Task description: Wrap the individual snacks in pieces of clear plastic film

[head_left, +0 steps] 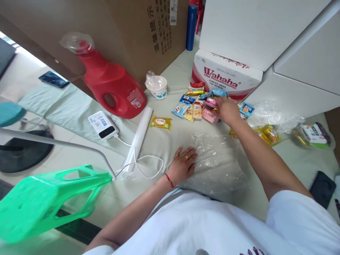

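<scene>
My left hand lies palm down with its fingers apart, on the near edge of a clear plastic bag spread flat on the table. My right hand reaches into a pile of small wrapped snacks, its fingertips at a pink snack packet. How those fingers are bent is mostly hidden. Around it lie another pink packet, a light blue packet, a blue-and-white packet and a yellow packet. A single yellow snack packet sits apart, to the left of the pile.
Behind the pile stands a Wahaba-style water carton. At left are a red jug, a paper cup, a white power bank with a cable and a white roll. Crumpled plastic and a clear tub lie right.
</scene>
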Demonstrator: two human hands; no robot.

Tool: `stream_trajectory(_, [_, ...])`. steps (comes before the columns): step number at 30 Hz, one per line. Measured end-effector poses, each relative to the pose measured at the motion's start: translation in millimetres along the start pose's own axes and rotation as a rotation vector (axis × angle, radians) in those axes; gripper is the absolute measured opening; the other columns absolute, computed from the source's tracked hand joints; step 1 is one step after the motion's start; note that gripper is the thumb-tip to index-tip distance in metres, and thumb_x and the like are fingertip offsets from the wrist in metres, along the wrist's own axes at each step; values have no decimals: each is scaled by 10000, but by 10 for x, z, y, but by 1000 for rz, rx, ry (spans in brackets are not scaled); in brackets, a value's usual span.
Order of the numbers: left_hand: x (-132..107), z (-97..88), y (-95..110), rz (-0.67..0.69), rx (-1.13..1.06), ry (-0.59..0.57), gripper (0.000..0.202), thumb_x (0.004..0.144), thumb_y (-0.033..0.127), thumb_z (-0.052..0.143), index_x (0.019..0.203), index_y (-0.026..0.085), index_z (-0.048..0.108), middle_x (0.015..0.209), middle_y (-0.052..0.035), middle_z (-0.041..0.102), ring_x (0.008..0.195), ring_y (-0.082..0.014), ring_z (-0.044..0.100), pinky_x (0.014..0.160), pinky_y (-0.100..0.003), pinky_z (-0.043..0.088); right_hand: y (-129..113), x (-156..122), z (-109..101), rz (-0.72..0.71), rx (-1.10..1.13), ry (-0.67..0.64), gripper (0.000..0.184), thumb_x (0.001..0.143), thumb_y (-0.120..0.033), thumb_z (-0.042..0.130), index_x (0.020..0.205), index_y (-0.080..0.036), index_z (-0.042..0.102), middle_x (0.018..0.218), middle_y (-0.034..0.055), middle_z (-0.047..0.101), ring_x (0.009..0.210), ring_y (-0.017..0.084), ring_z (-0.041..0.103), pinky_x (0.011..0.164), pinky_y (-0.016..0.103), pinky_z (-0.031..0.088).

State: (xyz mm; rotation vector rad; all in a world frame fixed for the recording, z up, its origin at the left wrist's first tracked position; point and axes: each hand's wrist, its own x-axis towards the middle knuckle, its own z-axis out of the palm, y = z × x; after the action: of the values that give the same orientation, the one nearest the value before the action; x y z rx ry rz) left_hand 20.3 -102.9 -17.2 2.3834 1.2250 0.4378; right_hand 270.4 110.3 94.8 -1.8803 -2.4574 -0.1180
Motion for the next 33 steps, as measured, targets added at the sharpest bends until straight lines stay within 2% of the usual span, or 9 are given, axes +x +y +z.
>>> stream_trajectory(3, [-7,-5,-22,17,-4,-9,436,1007,285,504,1427,219,600,1586,-104,530,1511,-279,438,1294,-622,184,131,-623,-178,-116,194,192,436,1048,-298,378,1406,-189,603,1352,167,651,1221,341,569,1040,516,442])
stream_trajectory(6, [-5,-32,-56,35,-3,-34,452,996,278,515,1438,226,594,1593,-109,520,1514,-289,430,1291,-636,173,85,-1372,-105,-316,409,267,429,1059,-326,429,1458,-255,568,1349,139,670,1265,304,590,1084,510,459])
stream_trajectory(9, [-7,-65,-103,45,17,-52,463,998,291,518,1454,240,582,1586,-109,529,1517,-299,422,1288,-648,152,11,-1988,177,-509,527,192,448,1065,-265,427,1498,-281,544,1349,123,685,1311,273,583,1086,488,491])
stream_trajectory(13, [-31,-90,-138,50,53,-55,452,1021,308,488,1460,260,581,1584,-102,533,1517,-294,421,1286,-642,152,163,-2457,439,-609,502,18,506,1043,-146,394,1506,-283,548,1477,114,607,1465,266,445,1145,522,456])
stream_trajectory(17, [-50,-89,-127,48,84,-46,444,1023,318,479,1446,246,594,1580,-109,536,1511,-289,431,1280,-627,186,300,-2590,388,-492,507,-93,471,1001,-238,511,1468,-273,570,1590,123,477,1504,314,375,1191,581,375])
stream_trajectory(21, [-46,-75,-115,42,109,-34,448,1015,313,490,1444,246,600,1568,-110,549,1501,-288,447,1279,-617,202,-33,-2484,328,-145,432,-187,701,923,-498,672,1526,-191,488,1441,193,574,1314,361,517,1090,534,452])
stream_trajectory(23, [-51,-70,-109,44,118,-31,453,1021,320,481,1454,246,594,1576,-112,540,1501,-285,449,1280,-615,201,-238,-2403,309,-45,340,-283,805,866,-503,737,1536,-148,468,1349,213,620,1218,379,547,1027,520,473])
stream_trajectory(27, [-80,-71,-82,38,141,-34,473,1036,322,447,1491,259,558,1606,-110,504,1515,-286,433,1279,-640,168,-382,-2308,213,-98,290,-285,756,882,-323,702,1567,-164,422,1419,201,579,1249,370,508,1021,491,453])
stream_trajectory(33, [-114,-85,-47,-7,153,-11,493,1034,346,463,1521,299,523,1603,-112,507,1513,-310,437,1260,-696,104,-376,-2336,239,-245,207,-314,767,855,-295,723,1562,-229,435,1444,186,562,1272,378,493,1042,522,404])
